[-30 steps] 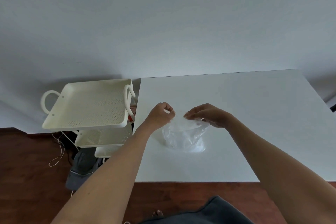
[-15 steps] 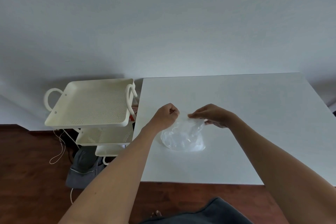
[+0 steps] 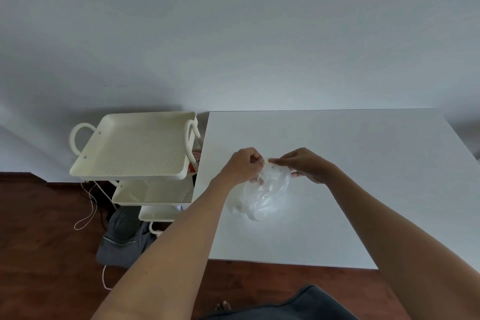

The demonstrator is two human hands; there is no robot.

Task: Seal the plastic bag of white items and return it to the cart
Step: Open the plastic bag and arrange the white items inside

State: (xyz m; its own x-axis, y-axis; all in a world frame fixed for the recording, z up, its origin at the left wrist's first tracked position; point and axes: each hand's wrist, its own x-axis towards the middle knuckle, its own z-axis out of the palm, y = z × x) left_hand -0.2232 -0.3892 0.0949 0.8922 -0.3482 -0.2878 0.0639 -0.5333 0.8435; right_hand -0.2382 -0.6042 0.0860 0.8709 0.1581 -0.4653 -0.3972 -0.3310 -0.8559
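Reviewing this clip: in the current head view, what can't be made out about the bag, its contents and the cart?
- Plastic bag mouth: covered by the left hand and right hand; sealed or not, cannot tell.
- White items: blurred behind glare, against the white table; count and kind unclear.
- Cart lower shelves: mostly hidden by the top tray and left forearm.
- Reddish thing between cart and table: only a sliver shows.

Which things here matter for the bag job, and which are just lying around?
Part of the job:
plastic bag
left hand
right hand
cart
table

Just lying about:
dark bag on the floor
white cord
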